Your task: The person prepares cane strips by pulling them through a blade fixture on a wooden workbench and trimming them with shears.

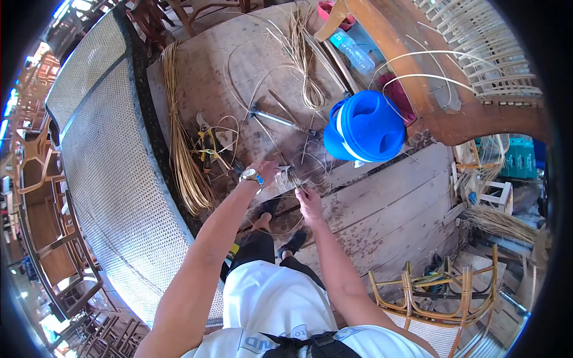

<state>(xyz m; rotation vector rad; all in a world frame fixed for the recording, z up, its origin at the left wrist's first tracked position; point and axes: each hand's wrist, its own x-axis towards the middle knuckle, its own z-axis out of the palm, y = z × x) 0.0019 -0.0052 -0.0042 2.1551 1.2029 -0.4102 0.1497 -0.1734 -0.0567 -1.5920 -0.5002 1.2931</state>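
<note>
Both of my hands meet above the wooden platform near the middle of the view. My left hand (pixel 263 172), with a watch on its wrist, has its fingers stretched toward a small tangle of thin strands (pixel 292 175). At the tangle's right side, my right hand (pixel 308 203) has its fingers closed on the strands. A small metal-coloured piece lies between the hands, too small to make out. Left of my left hand are pliers or cutters with yellow and black handles (pixel 208 146). A long bundle of cane strips (pixel 173 119) lies farther left.
A blue jug (pixel 370 126) stands right of my hands, with a plastic bottle (pixel 353 52) behind it. Another cane bundle (pixel 307 65) lies ahead. A woven panel (pixel 113 143) flanks the left; a rattan chair frame (pixel 465 292) is at lower right. Platform edges surround my feet.
</note>
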